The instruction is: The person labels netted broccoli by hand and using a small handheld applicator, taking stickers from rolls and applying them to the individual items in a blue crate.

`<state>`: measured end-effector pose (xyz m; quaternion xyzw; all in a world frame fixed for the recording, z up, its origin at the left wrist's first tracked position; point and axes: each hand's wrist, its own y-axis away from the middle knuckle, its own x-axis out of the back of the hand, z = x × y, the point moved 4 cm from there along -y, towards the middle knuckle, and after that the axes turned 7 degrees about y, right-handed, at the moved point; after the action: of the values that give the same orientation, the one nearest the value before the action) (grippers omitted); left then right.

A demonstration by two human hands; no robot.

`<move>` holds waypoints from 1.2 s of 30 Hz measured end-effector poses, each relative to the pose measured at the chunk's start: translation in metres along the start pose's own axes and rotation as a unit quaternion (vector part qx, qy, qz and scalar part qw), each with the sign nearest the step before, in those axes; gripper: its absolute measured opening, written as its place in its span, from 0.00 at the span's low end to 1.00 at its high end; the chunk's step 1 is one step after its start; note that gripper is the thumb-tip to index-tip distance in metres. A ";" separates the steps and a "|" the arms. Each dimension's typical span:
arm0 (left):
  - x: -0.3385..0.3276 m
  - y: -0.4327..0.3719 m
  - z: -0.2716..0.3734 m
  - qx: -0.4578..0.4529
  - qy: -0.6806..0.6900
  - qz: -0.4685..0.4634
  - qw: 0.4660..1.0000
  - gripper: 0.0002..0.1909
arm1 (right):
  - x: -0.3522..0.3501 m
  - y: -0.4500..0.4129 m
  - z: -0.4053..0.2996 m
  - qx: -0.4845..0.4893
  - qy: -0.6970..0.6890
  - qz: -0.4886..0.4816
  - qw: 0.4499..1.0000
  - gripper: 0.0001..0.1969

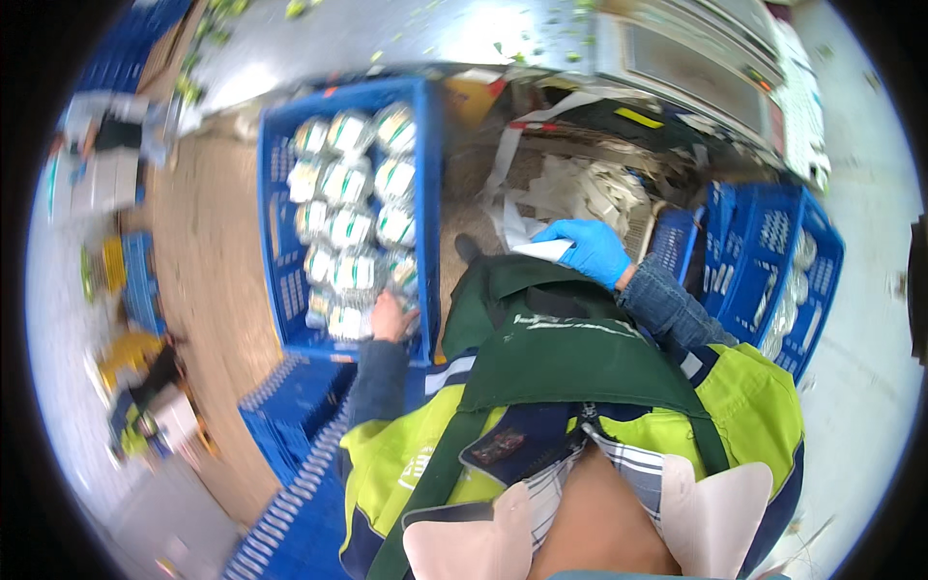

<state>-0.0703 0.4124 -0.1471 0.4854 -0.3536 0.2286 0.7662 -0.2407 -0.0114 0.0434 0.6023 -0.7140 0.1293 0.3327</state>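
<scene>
A blue plastic crate (429, 217) stands at my left, filled with rows of clear-wrapped, labelled packs (346, 183). My bare left hand (391, 317) reaches into its near right corner and touches the packs there; whether the fingers grip one cannot be told. In front of my green apron, my right hand (589, 250), in a blue glove, holds a white piece of paper or label (544, 250). Past that hand, a white strip (511, 156) hangs in a loop near crumpled pale material.
A metal worktop (406, 36) with scattered green scraps runs along the far side, beside a boxy machine (696, 69). Another blue crate (805, 290) with wrapped packs is at right. Stacked blue crates (297, 406) stand at lower left. A person (141, 406) is farther left.
</scene>
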 end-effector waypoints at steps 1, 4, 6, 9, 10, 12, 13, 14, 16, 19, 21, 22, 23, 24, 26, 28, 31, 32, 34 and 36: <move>0.040 -0.003 0.045 0.002 -0.038 0.023 0.999 0.39 | 0.009 0.012 0.010 -0.019 0.013 0.035 0.999 0.10; 0.128 -0.011 0.182 -0.256 0.136 0.097 0.952 0.31 | 0.023 0.047 0.023 -0.020 -0.010 0.114 0.993 0.10; 0.165 0.029 0.316 -0.376 0.287 -0.013 0.881 0.30 | 0.047 0.060 0.007 -0.034 -0.131 0.087 0.987 0.11; 0.124 0.056 0.436 -0.523 0.258 -0.247 0.774 0.23 | 0.088 0.098 0.046 -0.082 -0.380 0.239 0.890 0.12; 0.106 0.057 0.465 -0.507 0.227 -0.264 0.789 0.17 | 0.107 0.121 0.076 -0.119 -0.389 0.333 0.851 0.11; 0.077 0.051 0.497 -0.434 0.238 -0.288 0.820 0.13 | 0.164 0.162 0.070 -0.130 -0.057 0.431 0.891 0.23; 0.067 0.058 0.529 -0.428 0.259 -0.319 0.805 0.13 | 0.183 0.183 0.066 -0.142 0.164 0.481 0.849 0.29; 0.055 0.059 0.551 -0.449 0.246 -0.333 0.792 0.12 | 0.187 0.196 0.077 -0.077 0.149 0.440 0.882 0.37; 0.030 0.078 0.594 -0.393 0.266 -0.436 0.765 0.13 | 0.189 0.222 0.074 0.001 0.092 0.445 0.891 0.31; 0.009 0.090 0.636 -0.332 0.249 -0.527 0.742 0.15 | 0.179 0.257 0.107 0.012 -0.067 0.439 0.896 0.21; -0.012 0.090 0.646 -0.405 0.146 -0.530 0.730 0.14 | 0.162 0.268 0.146 -0.037 -0.193 0.459 0.867 0.17; -0.025 0.091 0.647 -0.441 0.111 -0.535 0.712 0.16 | 0.153 0.270 0.157 -0.059 -0.261 0.453 0.851 0.15; -0.042 0.083 0.632 -0.374 0.099 -0.563 0.730 0.16 | 0.154 0.275 0.155 -0.075 -0.292 0.459 0.836 0.13; -0.052 0.070 0.618 -0.381 0.076 -0.547 0.741 0.16 | 0.154 0.279 0.155 -0.084 -0.300 0.456 0.834 0.14; -0.046 0.050 0.601 -0.444 -0.028 -0.474 0.760 0.16 | 0.152 0.281 0.161 -0.108 -0.319 0.458 0.823 0.14; -0.025 0.007 0.560 -0.441 -0.149 -0.395 0.792 0.19 | 0.152 0.277 0.165 -0.135 -0.343 0.459 0.808 0.14; 0.054 -0.029 0.514 -0.392 -0.288 -0.412 0.770 0.11 | 0.147 0.261 0.167 -0.121 -0.373 0.431 0.813 0.14; 0.083 -0.052 0.476 -0.321 -0.325 -0.438 0.774 0.09 | 0.142 0.251 0.167 -0.096 -0.377 0.423 0.819 0.14; 0.123 -0.087 0.436 -0.235 -0.358 -0.442 0.788 0.06 | 0.144 0.232 0.165 -0.068 -0.328 0.381 0.862 0.14; 0.135 -0.115 0.451 -0.320 -0.322 -0.379 0.806 0.07 | 0.147 0.215 0.160 -0.038 -0.329 0.366 0.870 0.15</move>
<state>-0.0469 -0.0436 0.0148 0.3538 -0.4215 -0.3757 0.7457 -0.5029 -0.1672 0.0632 0.2922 -0.9559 0.0091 0.0301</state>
